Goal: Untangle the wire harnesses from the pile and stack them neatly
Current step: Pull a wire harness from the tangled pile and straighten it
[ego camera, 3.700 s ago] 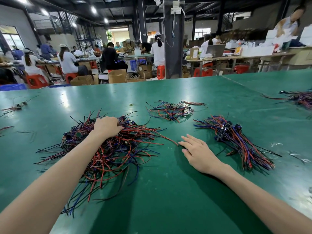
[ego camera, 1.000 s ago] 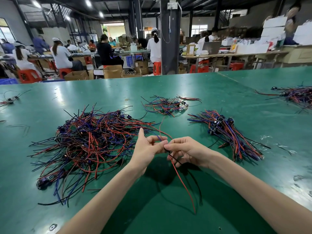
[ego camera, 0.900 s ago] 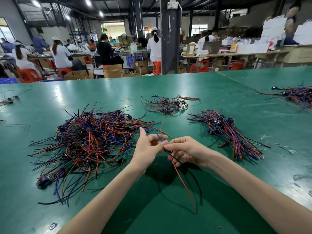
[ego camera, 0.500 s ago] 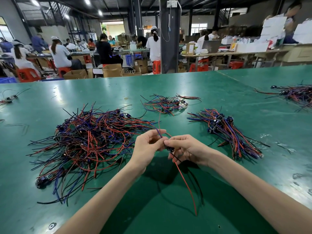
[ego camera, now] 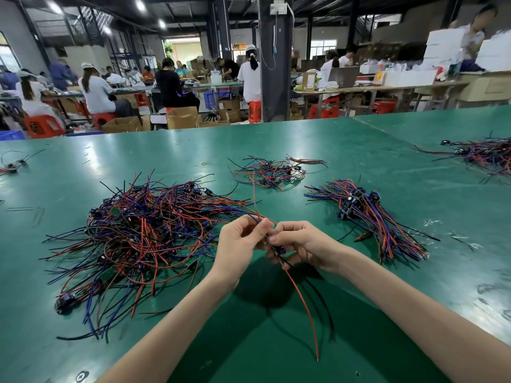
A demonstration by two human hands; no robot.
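- One wire harness [ego camera: 279, 251] is held above the green table [ego camera: 276, 352]. Its red lead [ego camera: 302, 305] and a black one hang toward the near edge, free of everything else.
- The left hand [ego camera: 239, 246] and right hand [ego camera: 305, 244] meet at the harness's small dark component. The fingers of both are curled in and pinch the wires close together.
- Thin strands run from the left hand's pinch back toward the tangled pile [ego camera: 143, 236]. I cannot tell whether they are snagged there, so this piece is probably mid-separation.
- That pile, left of the hands, is large and knotted, red, blue and black leads crossing every way. Most of the work lies here.
- Right of the hands, the neat stack [ego camera: 372, 217] shows finished harnesses, leads lying roughly parallel with components at one end. It is clearly smaller than the pile.
- Beyond, a loose small cluster [ego camera: 269, 172] sits unsorted.
- Farthest, another heap [ego camera: 486, 154] lies on the right, well apart.
- Judged overall: an early-to-middle stage.
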